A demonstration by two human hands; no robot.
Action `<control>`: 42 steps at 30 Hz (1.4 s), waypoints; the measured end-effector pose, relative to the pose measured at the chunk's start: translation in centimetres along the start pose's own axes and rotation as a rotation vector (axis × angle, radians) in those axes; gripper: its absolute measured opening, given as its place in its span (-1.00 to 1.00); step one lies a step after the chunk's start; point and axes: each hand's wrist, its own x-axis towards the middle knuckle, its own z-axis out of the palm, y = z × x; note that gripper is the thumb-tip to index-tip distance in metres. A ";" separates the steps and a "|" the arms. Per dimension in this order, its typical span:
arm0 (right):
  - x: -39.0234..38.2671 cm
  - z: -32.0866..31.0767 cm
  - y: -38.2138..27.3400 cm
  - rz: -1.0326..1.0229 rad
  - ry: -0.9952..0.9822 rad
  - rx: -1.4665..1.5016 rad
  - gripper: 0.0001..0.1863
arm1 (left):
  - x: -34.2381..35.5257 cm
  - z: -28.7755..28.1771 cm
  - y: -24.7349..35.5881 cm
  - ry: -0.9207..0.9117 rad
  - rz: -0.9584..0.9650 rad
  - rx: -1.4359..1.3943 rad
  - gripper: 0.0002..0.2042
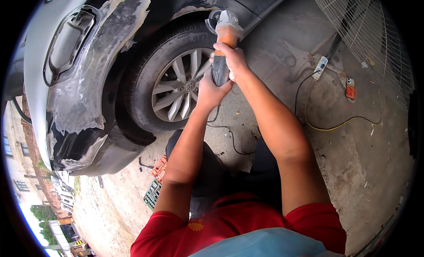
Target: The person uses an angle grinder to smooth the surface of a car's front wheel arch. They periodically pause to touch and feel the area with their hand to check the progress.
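Observation:
Both my hands grip an orange and dark grey angle grinder [227, 36], its dusty metal head pointing away from me. My left hand [211, 90] is wrapped round the rear of its body. Farther forward, near the orange section, my right hand [233, 60] closes round it. The grinder's disc and guard [213, 22] are at the dark car's lower body edge, just beyond the wheel [182, 84]; whether the disc touches the metal I cannot tell. Sanded, scraped paint and filler cover the car's rear panel [84, 93] on the left.
A black cord [232, 135] trails from the grinder over the concrete floor. To the right lie a power strip [320, 68], a yellow cable [335, 128] and a phone [350, 89], beside a large wire fan guard [375, 40]. A tool case [153, 193] lies open left of my legs.

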 end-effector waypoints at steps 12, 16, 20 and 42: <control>0.1 0.0 0.5 0.016 0.052 0.028 -0.59 | 0.1 -0.6 0.4 -0.047 -0.036 -0.010 -0.28; 0.7 0.3 0.2 0.022 0.036 0.015 -0.58 | 0.4 -0.7 1.0 -0.051 -0.059 0.000 -0.29; 0.5 0.0 0.1 0.057 0.075 0.012 -0.59 | 0.3 -0.4 0.1 -0.070 -0.055 -0.039 -0.30; 0.0 -1.9 -3.9 0.280 -0.222 0.235 -0.49 | -1.9 0.9 5.3 -0.026 0.026 -0.190 -0.41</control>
